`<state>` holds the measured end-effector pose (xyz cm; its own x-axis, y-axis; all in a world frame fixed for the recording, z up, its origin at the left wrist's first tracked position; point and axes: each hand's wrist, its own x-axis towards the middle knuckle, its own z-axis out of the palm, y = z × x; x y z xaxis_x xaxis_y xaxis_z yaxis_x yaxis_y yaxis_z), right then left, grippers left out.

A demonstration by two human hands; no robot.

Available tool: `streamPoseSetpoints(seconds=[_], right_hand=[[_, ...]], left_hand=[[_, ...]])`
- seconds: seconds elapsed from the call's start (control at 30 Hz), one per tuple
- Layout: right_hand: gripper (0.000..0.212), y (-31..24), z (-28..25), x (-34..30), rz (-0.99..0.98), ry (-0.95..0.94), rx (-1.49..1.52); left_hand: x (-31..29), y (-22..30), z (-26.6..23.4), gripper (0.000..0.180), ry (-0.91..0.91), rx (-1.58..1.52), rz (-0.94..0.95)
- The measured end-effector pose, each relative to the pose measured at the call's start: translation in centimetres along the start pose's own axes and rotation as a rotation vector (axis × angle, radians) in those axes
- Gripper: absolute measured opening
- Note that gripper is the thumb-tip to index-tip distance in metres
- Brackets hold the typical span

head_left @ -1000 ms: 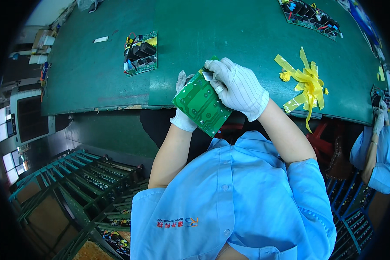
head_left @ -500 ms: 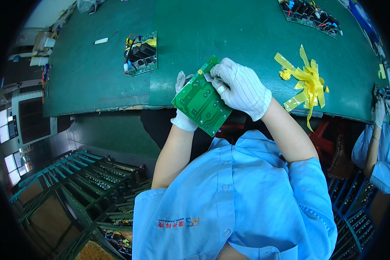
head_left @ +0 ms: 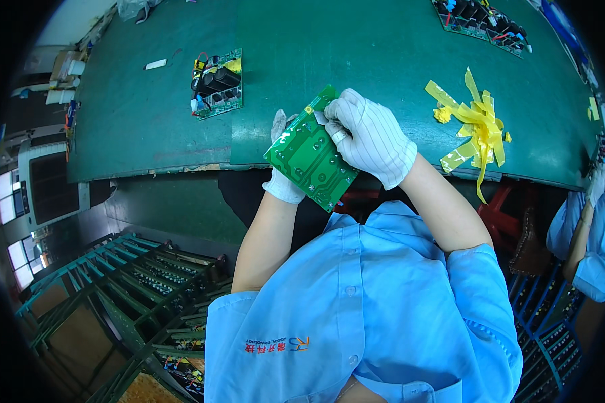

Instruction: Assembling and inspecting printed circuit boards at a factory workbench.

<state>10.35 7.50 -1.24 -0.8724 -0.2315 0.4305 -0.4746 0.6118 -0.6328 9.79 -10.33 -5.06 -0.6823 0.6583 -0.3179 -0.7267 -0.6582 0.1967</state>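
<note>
- Now, we hold a green circuit board (head_left: 312,161) up by the near edge of the tabletop (head_left: 343,47), tilted, its track side facing us and its long sides slanting up toward the right
- We support it from behind with our left hand (head_left: 286,187), whose fingers (head_left: 279,123) show past the board's upper left edge and look closed on it, though the board hides the rest of that grip
- We bring our right hand (head_left: 373,138) over the board's upper right edge, its fingers (head_left: 346,111) curled in and pinching a small pale piece (head_left: 320,118) against the board; they partly cover its outline
- We see a yellow spot (head_left: 309,109) at the board's upper edge, just beside that piece
- We wear white gloves (head_left: 390,151), the right one finely striped, and a light blue shirt (head_left: 302,295)
- On our left we have a populated board (head_left: 217,82) lying on the tabletop, and farther left a small white object (head_left: 156,64)
- On our right we have a tangle of yellow strips (head_left: 480,134), one end hanging over the near edge, with a crumpled yellow lump (head_left: 442,115) beside it
- Beyond the strips we see more populated boards (head_left: 480,25) near the far right
- At the right rim we see a co-worker's hand (head_left: 597,185) and blue sleeve (head_left: 593,269); what that hand touches is too small to tell
- At lower left we make out dark racks (head_left: 114,295)
</note>
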Motion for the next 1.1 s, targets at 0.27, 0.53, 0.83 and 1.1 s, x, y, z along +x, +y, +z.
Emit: streamPoseSetpoints(seconds=[0.27,0.53,0.83,1.1], right_hand=[[0.019,0.1,0.4,-0.1,-0.018,0.048,0.008],[0.049,0.0,-2.4,1.1,-0.138,-0.251,-0.171],[0.046,1.3,-1.3,0.9,-0.102,-0.223,0.077],[0.038,1.5,-1.9,1.6,-0.127,-0.123,0.225]], left_hand=[[0.2,-0.3,-0.4,0.073,0.018,0.008,0.025],[0.3,-0.3,-0.7,0.074,-0.032,-0.079,0.02],[0.2,-0.2,-0.7,0.074,-0.064,-0.103,-0.009],[0.1,-0.3,-1.1,0.072,-0.013,-0.005,0.004]])
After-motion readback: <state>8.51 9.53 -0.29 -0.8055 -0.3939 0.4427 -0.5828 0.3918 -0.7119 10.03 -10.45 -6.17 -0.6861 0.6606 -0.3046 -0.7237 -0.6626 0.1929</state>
